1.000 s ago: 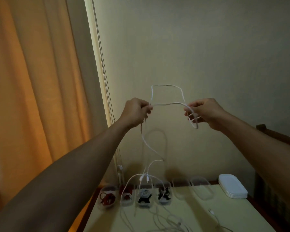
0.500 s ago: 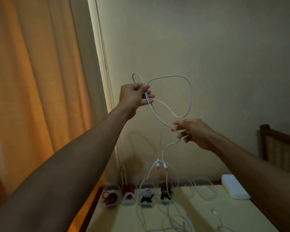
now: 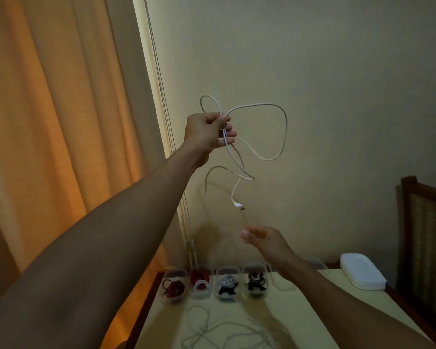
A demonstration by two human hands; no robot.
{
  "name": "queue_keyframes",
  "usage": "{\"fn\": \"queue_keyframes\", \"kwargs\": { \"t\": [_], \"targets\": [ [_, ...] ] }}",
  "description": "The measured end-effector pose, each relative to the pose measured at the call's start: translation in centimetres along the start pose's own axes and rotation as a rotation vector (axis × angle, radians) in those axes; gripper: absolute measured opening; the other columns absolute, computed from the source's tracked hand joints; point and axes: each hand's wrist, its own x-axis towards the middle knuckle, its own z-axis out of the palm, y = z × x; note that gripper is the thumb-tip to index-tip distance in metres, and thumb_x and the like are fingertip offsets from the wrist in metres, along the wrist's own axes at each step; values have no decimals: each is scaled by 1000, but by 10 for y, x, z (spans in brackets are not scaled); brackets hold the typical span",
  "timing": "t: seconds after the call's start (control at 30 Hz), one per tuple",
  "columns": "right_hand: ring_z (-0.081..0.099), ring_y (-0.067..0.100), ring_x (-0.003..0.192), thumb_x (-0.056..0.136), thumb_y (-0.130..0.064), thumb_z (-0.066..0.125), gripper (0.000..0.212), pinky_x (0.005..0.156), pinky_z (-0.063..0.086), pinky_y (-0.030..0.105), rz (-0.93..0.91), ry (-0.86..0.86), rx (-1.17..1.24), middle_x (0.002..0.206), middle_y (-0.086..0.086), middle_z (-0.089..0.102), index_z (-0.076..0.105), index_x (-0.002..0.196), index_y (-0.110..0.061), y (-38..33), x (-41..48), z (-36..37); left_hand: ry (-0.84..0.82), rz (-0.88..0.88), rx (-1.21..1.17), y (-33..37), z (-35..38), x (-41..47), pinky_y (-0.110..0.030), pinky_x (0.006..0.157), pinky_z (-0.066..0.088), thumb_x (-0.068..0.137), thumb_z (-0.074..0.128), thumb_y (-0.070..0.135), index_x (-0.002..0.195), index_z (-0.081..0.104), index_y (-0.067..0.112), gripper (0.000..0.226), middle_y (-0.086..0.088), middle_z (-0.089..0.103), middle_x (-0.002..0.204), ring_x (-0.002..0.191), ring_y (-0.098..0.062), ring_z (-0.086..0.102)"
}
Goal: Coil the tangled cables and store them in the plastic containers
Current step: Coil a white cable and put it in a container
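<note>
My left hand (image 3: 208, 132) is raised high in front of the wall and grips a white cable (image 3: 285, 127) that forms loose loops above and to the right of it. The cable's free end with its plug (image 3: 239, 205) dangles below. My right hand (image 3: 264, 241) hangs lower, under the plug, fingers relaxed and holding nothing. On the table, a row of clear plastic containers (image 3: 173, 285) holds coiled red, white and black cables. More tangled white cables (image 3: 212, 333) lie on the table in front of them.
A stack of white lids (image 3: 361, 274) sits at the table's back right. A wooden chair back (image 3: 424, 222) stands at the right. An orange curtain (image 3: 61, 122) hangs at the left, beside the wall corner. Empty clear containers continue the row behind my right forearm.
My right hand has let go of the cable and dropped lower. The cable's plug end has lifted off the table and now hangs free below my left hand.
</note>
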Motion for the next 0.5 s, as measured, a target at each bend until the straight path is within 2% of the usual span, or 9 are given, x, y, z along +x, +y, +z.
{"fn": "queue_keyframes", "kwargs": {
  "t": [0.1,0.17,0.23,0.27,0.37,0.43,0.5],
  "targets": [
    [70,19,101,97,-28,66,10,86,56,34,-74,234,135,104,-1,74,69,106,-27,-10,6,-3,-25,-27,21,-10,-4,-5,-36,72,65,105,55,10,105,69,0,17,-18,67,92,78,-24,74],
    [67,20,97,98,-26,61,7,83,55,36,-120,498,170,104,1,71,66,103,-29,-26,6,-10,-74,-44,71,-19,-7,-10,-35,71,65,104,56,11,111,69,-3,19,-18,68,93,81,-27,73],
    [63,22,95,98,-23,58,9,77,50,32,-193,758,166,105,4,67,64,105,-21,-44,5,-23,-143,-40,182,-31,-9,-18,-38,70,65,104,58,13,113,70,-2,21,-19,71,98,83,-27,74],
    [61,23,94,97,-21,57,9,78,50,34,-255,838,148,106,6,64,62,105,-19,-53,4,-29,-174,-29,265,-38,-10,-23,-40,70,65,103,59,14,114,72,0,22,-19,72,102,86,-26,74],
    [55,23,94,94,-25,58,10,88,51,46,-444,901,34,107,2,54,59,102,-21,-77,0,-44,-209,33,532,-55,-8,-34,-40,64,65,100,65,22,118,74,5,26,-13,72,108,93,-21,72],
    [51,19,99,93,-27,60,13,93,48,49,-530,842,-145,107,-3,51,61,106,-23,-89,-4,-50,-205,39,579,-60,-7,-40,-39,63,65,101,65,21,118,75,7,25,-9,72,104,87,-19,73],
    [48,16,112,95,-32,62,25,102,43,48,-572,711,-356,118,-5,51,60,119,-28,-99,-7,-53,-220,32,595,-61,-7,-47,-41,66,65,102,63,19,114,75,9,21,-9,73,94,78,-21,74]
  ]
}}
